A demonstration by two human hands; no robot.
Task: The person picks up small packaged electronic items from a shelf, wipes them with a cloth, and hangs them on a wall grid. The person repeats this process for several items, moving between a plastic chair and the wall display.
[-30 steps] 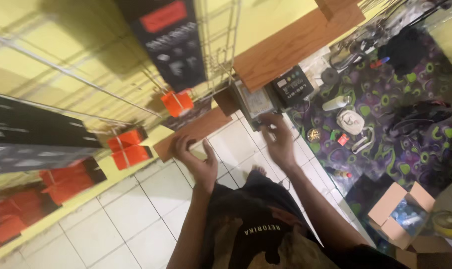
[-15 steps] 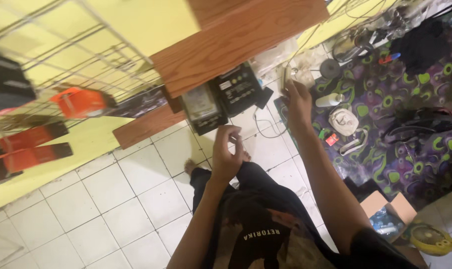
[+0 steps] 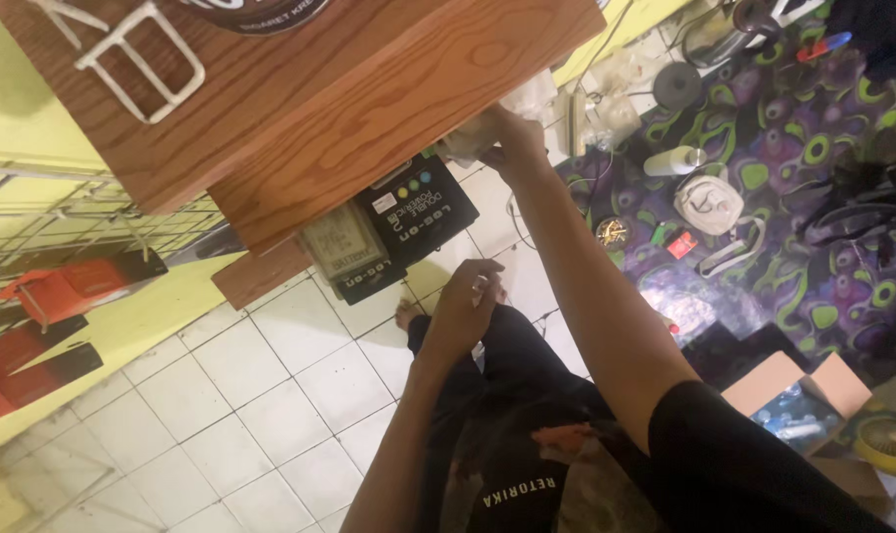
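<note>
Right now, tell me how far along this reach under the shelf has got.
Done: right hand is at the wooden shelf's edge, on a pale crumpled thing. In hand: that grip, though how firm is unclear. Left: the pale thing is not out; left hand hangs empty above the black box.

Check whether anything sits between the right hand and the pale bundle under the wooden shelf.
Nothing visible does. The right hand is already on the pale bundle at the shelf edge. The left hand hangs apart, lower, above the tiled floor.
</note>
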